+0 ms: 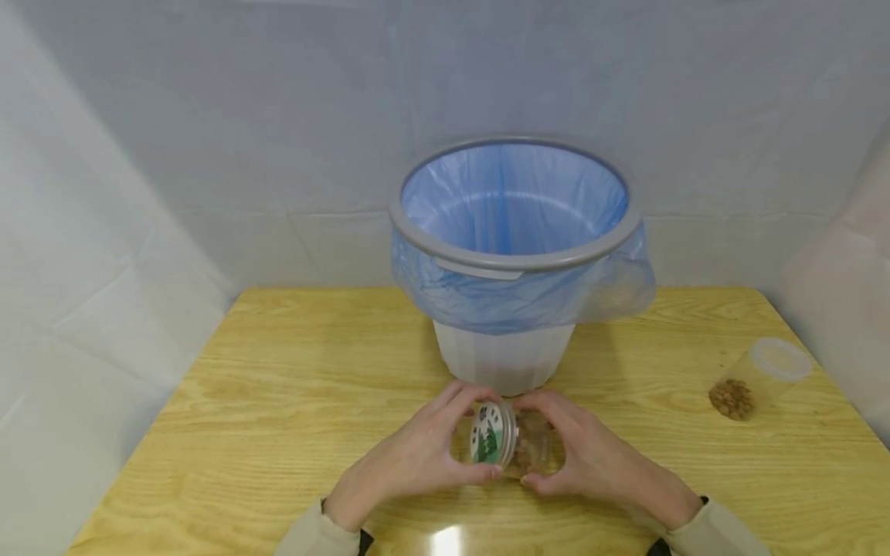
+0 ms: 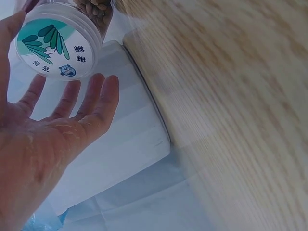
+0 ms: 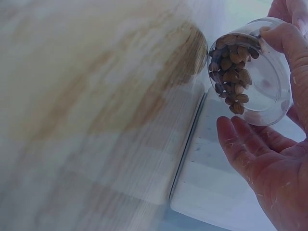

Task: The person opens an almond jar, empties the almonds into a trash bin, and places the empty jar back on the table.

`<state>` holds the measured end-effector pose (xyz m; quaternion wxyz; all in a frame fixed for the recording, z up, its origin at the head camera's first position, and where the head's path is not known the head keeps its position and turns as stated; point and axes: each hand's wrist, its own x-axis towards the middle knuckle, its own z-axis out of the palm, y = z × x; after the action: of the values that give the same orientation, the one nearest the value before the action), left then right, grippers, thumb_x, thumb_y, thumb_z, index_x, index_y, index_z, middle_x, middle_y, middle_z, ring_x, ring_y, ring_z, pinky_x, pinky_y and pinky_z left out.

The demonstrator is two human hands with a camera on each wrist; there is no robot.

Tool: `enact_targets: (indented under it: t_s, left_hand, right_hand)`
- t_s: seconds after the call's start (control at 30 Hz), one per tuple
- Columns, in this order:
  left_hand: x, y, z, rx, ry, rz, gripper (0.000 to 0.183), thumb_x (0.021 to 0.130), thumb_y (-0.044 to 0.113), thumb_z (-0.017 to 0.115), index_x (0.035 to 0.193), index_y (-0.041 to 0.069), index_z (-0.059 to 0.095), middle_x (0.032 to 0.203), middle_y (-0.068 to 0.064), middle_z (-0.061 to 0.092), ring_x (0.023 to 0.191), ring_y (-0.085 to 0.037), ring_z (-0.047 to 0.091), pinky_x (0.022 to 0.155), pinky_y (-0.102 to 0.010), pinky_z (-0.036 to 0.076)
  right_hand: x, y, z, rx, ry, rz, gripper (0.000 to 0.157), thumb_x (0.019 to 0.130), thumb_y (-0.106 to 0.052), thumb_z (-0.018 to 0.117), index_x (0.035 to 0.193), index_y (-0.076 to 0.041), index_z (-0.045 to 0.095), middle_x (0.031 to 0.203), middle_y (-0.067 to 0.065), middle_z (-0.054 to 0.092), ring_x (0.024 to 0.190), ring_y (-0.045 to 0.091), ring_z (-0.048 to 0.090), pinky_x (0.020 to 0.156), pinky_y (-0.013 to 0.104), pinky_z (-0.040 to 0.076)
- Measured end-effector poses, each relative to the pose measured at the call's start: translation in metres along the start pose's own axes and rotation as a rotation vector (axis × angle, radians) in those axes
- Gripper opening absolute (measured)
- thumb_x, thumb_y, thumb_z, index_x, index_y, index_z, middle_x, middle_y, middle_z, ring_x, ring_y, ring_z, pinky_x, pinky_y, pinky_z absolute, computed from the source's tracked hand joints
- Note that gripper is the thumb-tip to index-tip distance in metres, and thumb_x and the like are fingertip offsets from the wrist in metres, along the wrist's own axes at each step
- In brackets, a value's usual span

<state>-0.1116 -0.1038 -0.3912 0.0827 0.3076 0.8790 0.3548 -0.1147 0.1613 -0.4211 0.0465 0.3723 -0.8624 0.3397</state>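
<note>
A clear jar (image 1: 531, 444) of brown, almond-like nuts (image 3: 233, 72) lies on its side, close over the wooden table in front of the bin. Its round lid (image 2: 55, 45), white and green with a leaf print, faces left. My left hand (image 1: 424, 452) holds the lid end, thumb at the near edge and fingers round the far side. At the jar's clear base end, my right hand (image 1: 601, 455) grips between thumb and fingers. In the right wrist view the nuts have gathered along the jar's lower side.
A white bin with a grey rim (image 1: 514, 261) stands behind the hands, lined with a blue plastic bag (image 1: 514, 301) folded over its edge. To the right, a clear container (image 1: 768, 378) with some brown nuts at its bottom stands on the wooden table (image 1: 278, 401).
</note>
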Motion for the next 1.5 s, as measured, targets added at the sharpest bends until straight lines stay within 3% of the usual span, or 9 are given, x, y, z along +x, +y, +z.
enact_targets:
  t_s: [0.17,0.23,0.47,0.7,1.1,1.5]
  left_hand:
    - [-0.001,0.000,-0.001,0.029,0.000,0.035,0.081,0.080,0.047,0.084,0.147,0.032,0.040,0.141,0.007,0.047,0.128,-0.013,0.055,0.108,-0.041,0.051]
    - [-0.001,-0.001,-0.003,0.041,0.004,0.077,0.084,0.078,0.042,0.086,0.148,0.032,0.041,0.142,0.006,0.045,0.128,-0.012,0.054,0.108,-0.039,0.051]
    - [0.003,-0.004,-0.010,0.148,0.045,0.320,0.082,0.071,0.024,0.089,0.144,0.029,0.051,0.147,0.000,0.046,0.134,-0.016,0.051,0.111,-0.036,0.049]
    - [0.006,-0.004,-0.011,0.178,0.065,0.398,0.072,0.068,0.019,0.090,0.133,0.025,0.059,0.144,-0.002,0.052,0.131,-0.017,0.054,0.110,-0.041,0.049]
    - [0.007,-0.008,-0.008,0.189,0.053,0.395,0.069,0.069,0.020,0.090,0.131,0.024,0.059,0.143,0.000,0.052,0.130,-0.015,0.054,0.111,-0.037,0.048]
    - [0.005,-0.009,-0.006,0.149,0.034,0.354,0.072,0.071,0.021,0.089,0.135,0.025,0.057,0.142,0.002,0.052,0.129,-0.014,0.055,0.110,-0.032,0.049]
  right_hand:
    - [0.000,0.000,0.000,0.010,-0.010,0.008,0.086,0.068,-0.028,0.093,0.141,-0.025,0.049,0.134,-0.012,0.057,0.120,0.011,0.061,0.098,0.033,0.056]
    - [-0.001,0.000,0.000,0.020,-0.015,0.015,0.085,0.068,-0.028,0.093,0.141,-0.026,0.048,0.134,-0.012,0.057,0.120,0.010,0.061,0.097,0.032,0.056]
    - [0.000,-0.001,-0.005,0.037,-0.039,0.059,0.082,0.072,-0.028,0.092,0.142,-0.028,0.047,0.135,-0.012,0.057,0.117,0.007,0.060,0.092,0.029,0.056]
    - [0.001,-0.001,-0.005,0.034,-0.037,0.053,0.082,0.072,-0.028,0.092,0.142,-0.026,0.048,0.135,-0.011,0.058,0.116,0.006,0.061,0.092,0.028,0.056]
    - [0.001,0.001,-0.003,0.045,-0.027,0.025,0.081,0.072,-0.026,0.091,0.142,-0.025,0.049,0.134,-0.009,0.059,0.115,0.008,0.062,0.090,0.029,0.056]
    - [0.000,-0.001,-0.003,0.056,-0.049,0.061,0.081,0.075,-0.028,0.090,0.142,-0.030,0.047,0.135,-0.013,0.056,0.117,0.006,0.060,0.091,0.029,0.056]
